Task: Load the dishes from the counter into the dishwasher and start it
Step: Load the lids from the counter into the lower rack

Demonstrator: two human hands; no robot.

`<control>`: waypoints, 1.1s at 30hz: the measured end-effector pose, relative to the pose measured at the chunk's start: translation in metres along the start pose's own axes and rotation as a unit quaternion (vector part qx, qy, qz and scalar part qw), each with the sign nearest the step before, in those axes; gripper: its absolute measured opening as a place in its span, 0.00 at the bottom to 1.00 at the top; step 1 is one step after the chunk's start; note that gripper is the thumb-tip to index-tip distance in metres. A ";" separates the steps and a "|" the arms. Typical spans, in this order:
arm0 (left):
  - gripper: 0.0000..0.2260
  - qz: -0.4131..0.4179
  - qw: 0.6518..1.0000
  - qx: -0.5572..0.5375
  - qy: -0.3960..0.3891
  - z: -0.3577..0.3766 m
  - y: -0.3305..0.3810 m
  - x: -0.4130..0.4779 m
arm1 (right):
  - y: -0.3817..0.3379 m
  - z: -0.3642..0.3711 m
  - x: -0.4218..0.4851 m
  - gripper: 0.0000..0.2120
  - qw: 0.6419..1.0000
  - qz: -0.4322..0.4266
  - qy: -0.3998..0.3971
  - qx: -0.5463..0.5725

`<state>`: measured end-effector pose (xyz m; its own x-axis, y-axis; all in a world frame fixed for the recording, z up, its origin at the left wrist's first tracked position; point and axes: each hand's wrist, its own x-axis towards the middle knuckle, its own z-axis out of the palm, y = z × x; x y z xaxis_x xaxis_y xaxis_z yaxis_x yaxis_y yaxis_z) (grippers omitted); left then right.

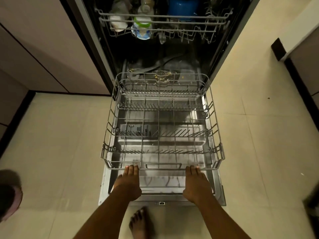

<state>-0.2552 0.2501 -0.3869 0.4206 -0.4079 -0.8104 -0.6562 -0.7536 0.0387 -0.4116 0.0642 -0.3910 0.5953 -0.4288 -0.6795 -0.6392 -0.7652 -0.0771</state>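
Head view: a built-in dishwasher (103, 54) stands open between pale cabinet fronts (43, 49). Its steel-lined door (162, 186) is folded down flat over the cream tiled floor (60, 144). The grey wire lower rack (214, 135) is drawn out of the tub and sits over the door, with rows of tines across its bottom.

The left hand (128, 182) reaches to the rack's front rail left of the middle. Its fingers (132, 169) lie nearly straight and close together, tips resting on the wire. The right hand (196, 183) does the same right of the middle, its fingers (193, 169) also nearly straight with their tips on the rail. Both thumbs are out of sight.

Deeper in, yellowish food scraps (162, 76) lie on the tub bottom behind the rack. Above them the grey wire upper rack (198, 18) holds a blue round vessel (183, 7) and a clear bottle with a green ring (142, 28); the bottle's print is too blurred to read. A whitish container (117, 23) sits to its left.

A bare foot (141, 223) stands on the tiles just in front of the door's edge. A blurred pinkish shape (12, 197) shows at the left border.
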 end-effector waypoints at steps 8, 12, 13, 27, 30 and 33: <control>0.37 0.005 1.000 0.004 -0.014 -0.004 0.000 -0.009 | -0.002 -0.008 -0.005 0.41 0.999 0.010 -0.030 -0.015; 0.36 -0.008 1.000 -0.008 0.006 -0.013 -0.002 -0.020 | -0.008 -0.016 -0.020 0.39 1.000 0.019 -0.017 -0.014; 0.36 -0.008 1.000 -0.010 0.021 -0.015 -0.003 -0.024 | -0.010 -0.017 -0.026 0.40 1.000 0.019 -0.005 -0.020; 0.32 -0.007 0.986 -0.051 0.162 -0.098 0.001 -0.190 | -0.053 -0.132 -0.150 0.38 0.988 0.031 0.148 0.036; 0.31 -0.018 0.984 -0.062 0.169 -0.111 0.011 -0.249 | -0.060 -0.160 -0.195 0.39 0.986 0.023 0.152 0.064; 0.31 -0.028 0.981 -0.082 0.175 -0.121 0.024 -0.305 | -0.062 -0.184 -0.248 0.39 0.982 0.019 0.164 0.091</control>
<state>-0.3234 0.2942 -0.0684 0.6612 -0.4943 -0.5643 -0.5286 -0.8408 0.1170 -0.4302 0.1294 -0.0838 0.6749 -0.6103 -0.4149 -0.7228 -0.6600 -0.2048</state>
